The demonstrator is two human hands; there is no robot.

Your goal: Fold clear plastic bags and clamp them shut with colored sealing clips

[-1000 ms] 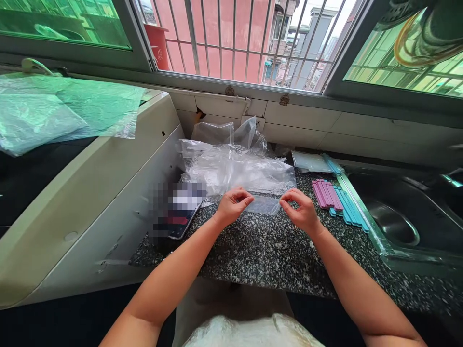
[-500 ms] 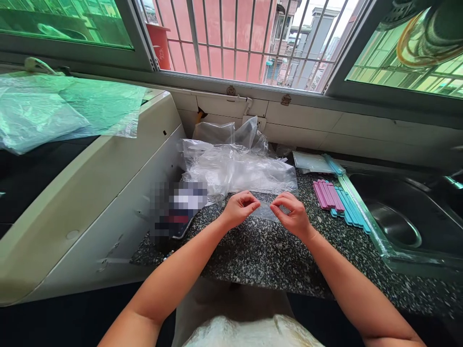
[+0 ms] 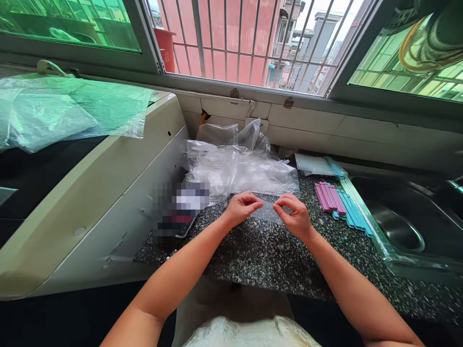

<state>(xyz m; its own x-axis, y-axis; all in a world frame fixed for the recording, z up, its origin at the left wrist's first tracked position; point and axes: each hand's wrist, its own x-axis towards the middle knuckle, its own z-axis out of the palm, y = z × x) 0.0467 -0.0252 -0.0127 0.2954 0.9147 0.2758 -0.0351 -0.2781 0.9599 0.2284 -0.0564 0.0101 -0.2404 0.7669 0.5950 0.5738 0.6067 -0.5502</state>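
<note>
Bag [image 3: 266, 213]: between your hands, neither nearer; long axis unclear.
Left hand [image 3: 243, 209]: fingers pinch bag.
Right hand [image 3: 295, 218]: likewise.

the right hand [image 3: 295, 217] partly hides the clear plastic film [image 3: 266, 212].

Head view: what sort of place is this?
Likely a home kitchen: a dark, rounded sink, a black-and-white speckled stone-look countertop and a grey-framed, metal-barred window.

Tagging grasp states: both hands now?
Left hand: pinched closed at the clear plastic; grip on it unclear.
Right hand: pinched closed at the same plastic; grip unclear.
</note>
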